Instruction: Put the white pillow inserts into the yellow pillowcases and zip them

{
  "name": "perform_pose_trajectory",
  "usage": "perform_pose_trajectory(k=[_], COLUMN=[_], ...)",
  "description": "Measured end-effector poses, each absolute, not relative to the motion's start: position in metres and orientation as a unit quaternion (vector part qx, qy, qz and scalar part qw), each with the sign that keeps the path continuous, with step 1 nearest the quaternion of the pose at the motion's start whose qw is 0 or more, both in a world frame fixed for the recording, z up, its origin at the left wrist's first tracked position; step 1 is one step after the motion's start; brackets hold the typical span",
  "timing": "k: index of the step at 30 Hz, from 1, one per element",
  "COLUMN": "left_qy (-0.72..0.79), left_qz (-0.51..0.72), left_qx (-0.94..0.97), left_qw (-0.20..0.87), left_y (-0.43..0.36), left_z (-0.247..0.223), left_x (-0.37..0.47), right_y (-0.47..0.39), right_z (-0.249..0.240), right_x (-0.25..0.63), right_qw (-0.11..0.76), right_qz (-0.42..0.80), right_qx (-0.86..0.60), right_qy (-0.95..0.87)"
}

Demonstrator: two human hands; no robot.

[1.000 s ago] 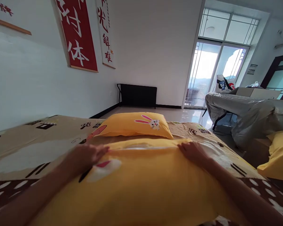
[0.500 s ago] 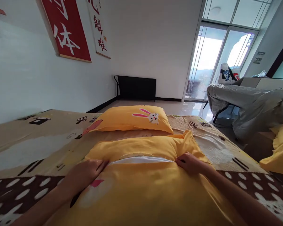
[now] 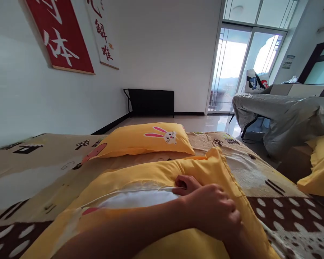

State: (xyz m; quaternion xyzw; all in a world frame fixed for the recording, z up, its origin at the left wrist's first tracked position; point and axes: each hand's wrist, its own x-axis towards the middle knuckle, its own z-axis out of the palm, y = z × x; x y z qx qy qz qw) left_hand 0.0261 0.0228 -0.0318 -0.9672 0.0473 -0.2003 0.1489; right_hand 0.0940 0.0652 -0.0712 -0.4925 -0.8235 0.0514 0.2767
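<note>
A yellow pillowcase [image 3: 140,172] with a white pillow [image 3: 140,199] showing through its long slit lies right in front of me. My right hand [image 3: 188,182] is at the right end of the slit, its fingers curled on the pillowcase edge. Crossing over from the left, my left forearm covers part of the slit. My left hand [image 3: 217,210] lies across my right wrist with its fingers bent closed; what they grip is hidden. Just beyond, a yellow pillow with a rabbit print [image 3: 143,140] rests flat.
A patterned blanket [image 3: 56,172] covers the bed. More yellow fabric [image 3: 322,165] sits at the right edge. Behind it stands a table under grey plastic [image 3: 286,108]. A black folded panel [image 3: 151,103] leans on the far wall, left of glass doors [image 3: 232,68].
My left hand has left the slit's left end and crossed over to my right wrist. My right hand has shifted left along the slit, which looks wider. The view has turned slightly right.
</note>
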Motion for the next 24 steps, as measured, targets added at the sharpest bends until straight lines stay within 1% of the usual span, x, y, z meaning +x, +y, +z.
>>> perform_pose_trajectory(k=[2, 4, 6, 8, 13, 15, 17, 20, 22, 24], left_qy=[0.083, 0.093, 0.090, 0.078, -0.020, -0.030, -0.041, -0.059, -0.073, -0.126], left_qz=[-0.230, -0.281, -0.330, -0.356, -0.379, -0.379, -0.369, -0.301, -0.239, -0.191], left_qx=[-0.963, -0.949, -0.933, -0.924, -0.921, -0.922, -0.926, -0.950, -0.968, -0.972], left_qw=[0.116, 0.109, 0.111, 0.112, 0.092, 0.077, 0.073, 0.060, 0.008, -0.059], left_y=[0.027, 0.031, 0.033, 0.033, 0.038, 0.040, 0.042, 0.047, 0.052, 0.058], left_z=[-0.070, -0.099, -0.108, -0.101, -0.073, -0.070, -0.068, -0.061, -0.055, -0.051], left_x=[0.036, 0.033, 0.025, 0.017, 0.010, 0.010, 0.008, 0.001, -0.004, -0.009], right_y=[0.068, 0.073, 0.076, 0.076, 0.066, 0.060, 0.055, 0.043, 0.036, 0.030], right_z=[-0.081, -0.083, -0.080, -0.074, -0.058, -0.053, -0.048, -0.038, -0.033, -0.030], right_x=[0.107, 0.126, 0.144, 0.156, 0.168, 0.170, 0.172, 0.171, 0.169, 0.166], right_qw=[0.303, 0.312, 0.304, 0.289, 0.266, 0.275, 0.306, 0.381, 0.415, 0.424], right_qz=[0.102, 0.160, 0.206, 0.216, 0.125, 0.096, 0.076, 0.019, -0.023, -0.052], right_qx=[-0.471, -0.465, -0.482, -0.499, -0.523, -0.518, -0.501, -0.457, -0.425, -0.408], right_qy=[-0.822, -0.813, -0.795, -0.787, -0.800, -0.804, -0.806, -0.804, -0.804, -0.807])
